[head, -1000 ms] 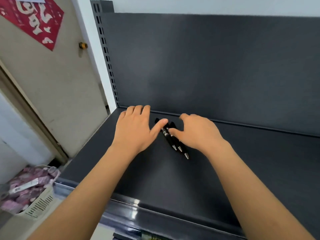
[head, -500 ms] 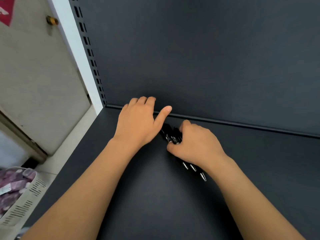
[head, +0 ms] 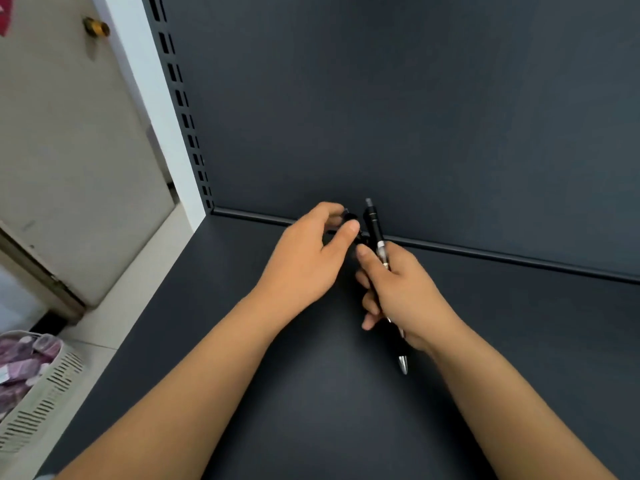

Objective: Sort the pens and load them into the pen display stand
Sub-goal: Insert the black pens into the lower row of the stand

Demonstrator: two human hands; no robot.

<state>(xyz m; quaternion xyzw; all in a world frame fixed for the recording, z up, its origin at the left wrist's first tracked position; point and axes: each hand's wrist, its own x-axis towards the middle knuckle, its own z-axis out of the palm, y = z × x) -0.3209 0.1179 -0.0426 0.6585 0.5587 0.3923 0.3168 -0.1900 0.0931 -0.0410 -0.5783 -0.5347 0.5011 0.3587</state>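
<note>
Gathering is in hand: the right grip (head: 405,292) clasps a black pen (head: 373,223) above the shelf (head: 311,393), tip toward 6 o'clock, and the left grip (head: 308,258) at its 9 o'clock pinches seemingly a second pen (head: 351,217) (stand unseen), so next, bundle and carry.

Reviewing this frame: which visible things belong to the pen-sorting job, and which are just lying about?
Job: pens, gripped by the right hand and pinched by the left hand; shelf beneath them.
Lying about: basket at the lower left; door knob.
</note>
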